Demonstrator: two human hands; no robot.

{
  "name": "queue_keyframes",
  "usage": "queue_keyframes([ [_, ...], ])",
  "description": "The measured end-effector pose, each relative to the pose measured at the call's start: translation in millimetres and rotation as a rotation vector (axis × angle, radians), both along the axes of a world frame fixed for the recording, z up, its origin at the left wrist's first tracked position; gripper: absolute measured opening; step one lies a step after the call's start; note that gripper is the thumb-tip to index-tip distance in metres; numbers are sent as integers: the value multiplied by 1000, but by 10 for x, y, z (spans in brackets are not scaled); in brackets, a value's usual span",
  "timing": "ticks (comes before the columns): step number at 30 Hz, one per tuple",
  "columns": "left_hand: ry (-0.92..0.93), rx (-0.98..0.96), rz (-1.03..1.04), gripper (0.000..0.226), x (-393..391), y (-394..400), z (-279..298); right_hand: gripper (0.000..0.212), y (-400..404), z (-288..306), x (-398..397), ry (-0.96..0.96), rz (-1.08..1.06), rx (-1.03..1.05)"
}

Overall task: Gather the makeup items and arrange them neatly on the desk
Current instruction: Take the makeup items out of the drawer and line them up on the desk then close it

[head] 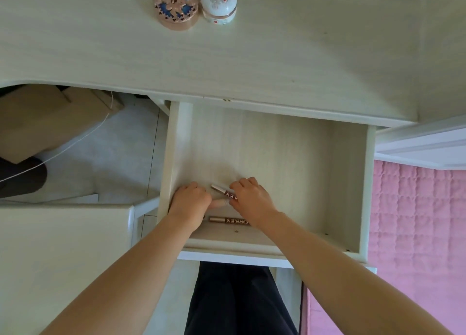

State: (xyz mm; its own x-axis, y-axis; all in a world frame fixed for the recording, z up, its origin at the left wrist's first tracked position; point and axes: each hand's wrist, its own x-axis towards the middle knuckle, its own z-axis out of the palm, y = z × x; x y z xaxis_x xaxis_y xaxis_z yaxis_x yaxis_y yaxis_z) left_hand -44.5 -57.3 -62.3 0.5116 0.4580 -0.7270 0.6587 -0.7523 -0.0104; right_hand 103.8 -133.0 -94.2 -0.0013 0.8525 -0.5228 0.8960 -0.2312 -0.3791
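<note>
Down at the near end of the open drawer [348,183], one makeup tube [228,221] is left lying loose. Just past it, another tube [223,193] gets pinched by the right hand [252,198], probably for lifting. What's curled inside the left hand [191,201] can't be told. Farther off, two trinket boxes [194,4] are parked on the desk [277,62].

Open drawer [302,158] below tabletop [277,57] front edge. Two tubes in drawer's near-left corner: one [228,221] along front wall, one [222,191] just behind, between both hands. Two lidded jars [176,5] side by side at tabletop's far edge.
</note>
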Motion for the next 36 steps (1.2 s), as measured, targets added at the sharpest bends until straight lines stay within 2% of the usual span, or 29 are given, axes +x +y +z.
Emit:
queue_keyframes([
  [9,27,33,-183,33,-37,-53,-62,26,32,-80,-3,9,-42,-22],
  [13,39,37,-206,34,-27,-57,-90,29,15,-64,48,85,-142,-31],
  [17,13,31,-183,32,-36,-51,-104,23,27,56,164,180,-292,-30],
  [23,-136,-5,-17,28,-37,-51,-2,12,-106,186,318,195,-350,6],
  [26,-204,11,23,33,-44,-40,29,13,-210,213,359,187,-303,14],
  [28,-264,3,66,27,-50,-41,16,17,-268,215,367,187,-262,-22],
  [33,-503,-50,445,12,84,-54,-59,20,-372,164,318,230,-149,-198],
  [36,-559,-108,637,10,246,-104,-101,22,-394,130,256,240,-116,-253],
])
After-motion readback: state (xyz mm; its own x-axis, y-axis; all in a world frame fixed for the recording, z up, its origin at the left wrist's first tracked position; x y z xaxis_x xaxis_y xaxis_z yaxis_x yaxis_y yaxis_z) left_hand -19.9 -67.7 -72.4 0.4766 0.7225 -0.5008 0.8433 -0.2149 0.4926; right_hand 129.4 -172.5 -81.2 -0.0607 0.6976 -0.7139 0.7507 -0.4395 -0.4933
